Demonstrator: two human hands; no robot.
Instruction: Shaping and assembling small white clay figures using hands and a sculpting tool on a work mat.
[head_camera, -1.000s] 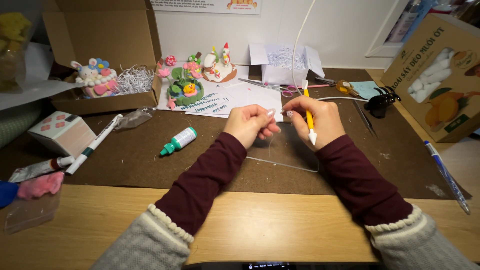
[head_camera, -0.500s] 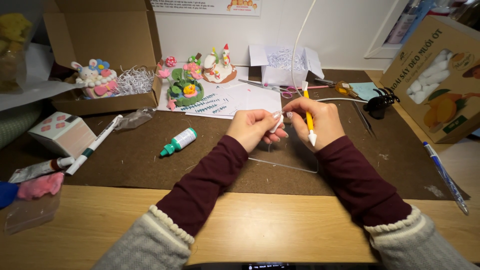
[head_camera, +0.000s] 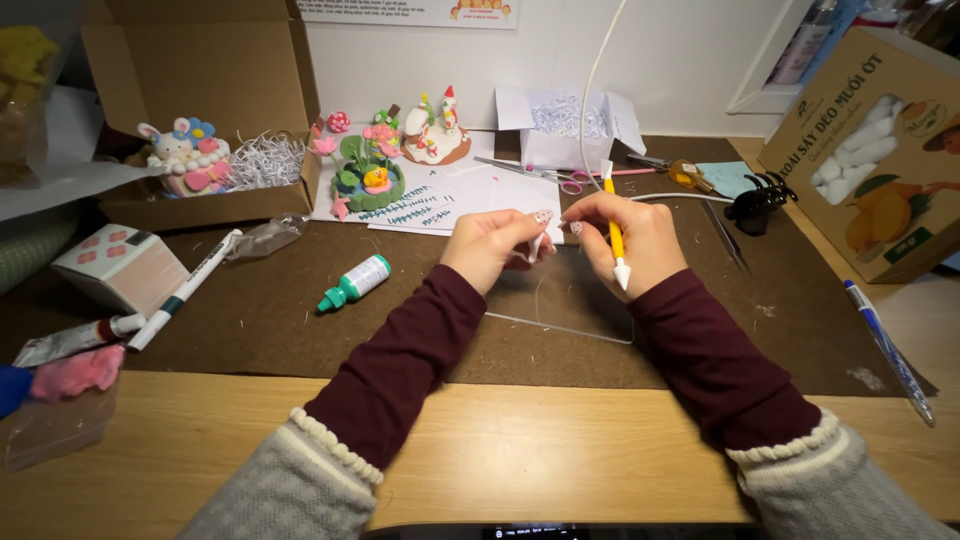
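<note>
Both hands meet above a clear sheet on the brown mat of the table: the left hand has its grip pinched on a small white piece, fingertips almost touching the right hand. That hand's grip is closed around a yellow modelling tool, white tip pointing down, just right of the piece. A green-capped glue bottle lies on the mat, left of the left hand.

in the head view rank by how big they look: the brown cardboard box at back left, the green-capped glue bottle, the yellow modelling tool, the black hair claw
1. brown cardboard box, by far the largest.
2. yellow modelling tool in the right hand, though partly hidden by fingers.
3 and 4. green-capped glue bottle and black hair claw look alike; no firm order.
</note>
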